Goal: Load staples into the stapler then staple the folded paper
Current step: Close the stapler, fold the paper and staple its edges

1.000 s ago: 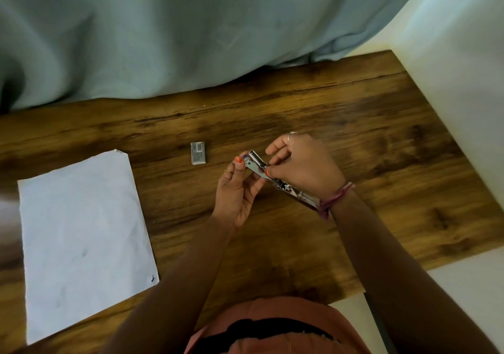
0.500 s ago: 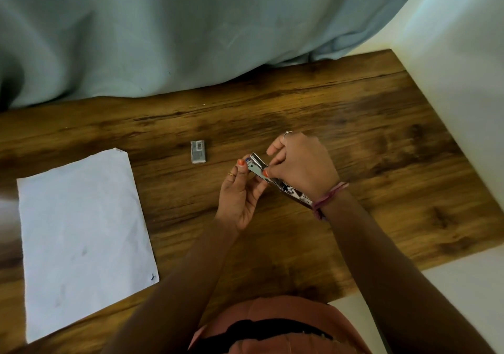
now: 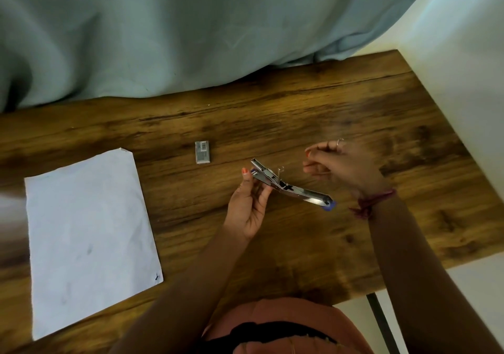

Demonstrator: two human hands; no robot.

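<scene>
My left hand grips the front end of a small silver stapler between thumb and fingers, holding it just above the wooden table. The stapler lies opened out, its blue end pointing right. My right hand hovers to the upper right of it, apart from it, fingers loosely curled and blurred; whether they pinch anything cannot be told. A small grey staple box lies on the table left of the stapler. The white paper lies flat at the far left.
A pale blue curtain hangs over the table's far edge. A white wall bounds the right side. The table's right front corner ends near my right forearm, with a dark table leg below.
My right hand has let go of the stapler and lifted away to the right. The stapler's whole length is now uncovered, still held by my left hand.
</scene>
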